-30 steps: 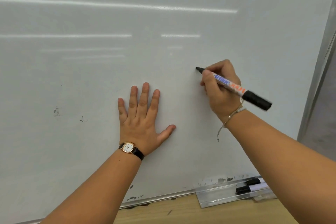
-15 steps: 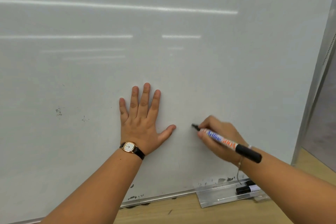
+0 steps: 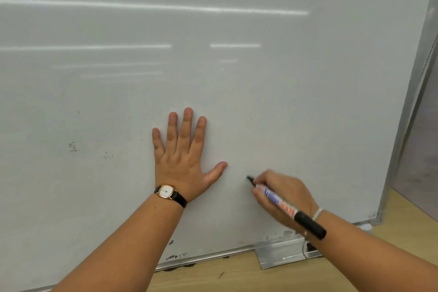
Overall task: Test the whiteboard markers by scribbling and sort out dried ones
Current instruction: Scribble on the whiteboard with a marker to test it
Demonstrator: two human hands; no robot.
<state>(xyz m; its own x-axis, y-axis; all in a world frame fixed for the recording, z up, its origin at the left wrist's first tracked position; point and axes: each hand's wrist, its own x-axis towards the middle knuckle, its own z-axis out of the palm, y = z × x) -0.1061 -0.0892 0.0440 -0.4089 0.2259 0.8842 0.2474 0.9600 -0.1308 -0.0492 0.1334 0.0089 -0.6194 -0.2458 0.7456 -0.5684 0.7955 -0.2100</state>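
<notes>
White board (image 3: pixel 237 83) bears no fresh ink; right hand (image 3: pixel 288 188) pinches the marker (image 3: pixel 279 202), tip at the board, four o'clock of the spread, flat-pressed left hand (image 3: pixel 182 161). Risk: too light a stroke may misjudge a good marker as dry.

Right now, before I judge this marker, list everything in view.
large white whiteboard: one, white, metal-framed, fills the view
old ink smudges: a few, dark, board's left part
white-barrelled whiteboard marker: one, blue and orange print, black cap on rear, tip at the board
metal marker tray: one, silvery, board's lower right edge
dark object: one, black, in the tray, mostly hidden
light wooden surface: one, tan, below the board
gold wristwatch: one, white dial, black strap, left wrist
bead bracelet: one, pale, right wrist
left hand: flat on the board, fingers straight
right hand: fingers grip the marker
</notes>
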